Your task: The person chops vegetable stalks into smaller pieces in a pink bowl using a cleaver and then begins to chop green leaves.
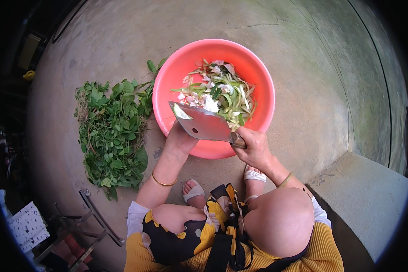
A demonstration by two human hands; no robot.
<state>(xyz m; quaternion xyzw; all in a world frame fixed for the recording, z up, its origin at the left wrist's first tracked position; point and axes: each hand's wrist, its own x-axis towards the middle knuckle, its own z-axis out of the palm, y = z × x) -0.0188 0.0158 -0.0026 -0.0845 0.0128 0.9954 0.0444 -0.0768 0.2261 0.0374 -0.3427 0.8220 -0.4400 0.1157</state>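
Observation:
My right hand (254, 145) grips the wooden handle of a cleaver (202, 123), its broad blade slanting up to the left over a pink plastic basin (267, 102). A hole pierces the blade near its lower edge. My left hand (183, 137) is under the blade's left part, with its fingers hidden; whether it holds something does not show. A pale green-white vegetable piece (182, 112) lies against the blade's left end. Inside the basin is a heap of green peel strips (236, 97) and whitish scraps (209, 103).
A pile of leafy green stems (114, 132) lies on the concrete floor (129, 44) left of the basin. At lower left stands a metal frame (98, 217) beside a white spotted item (29, 226). A raised concrete ledge (363, 197) is at right. My sandalled feet are just before the basin.

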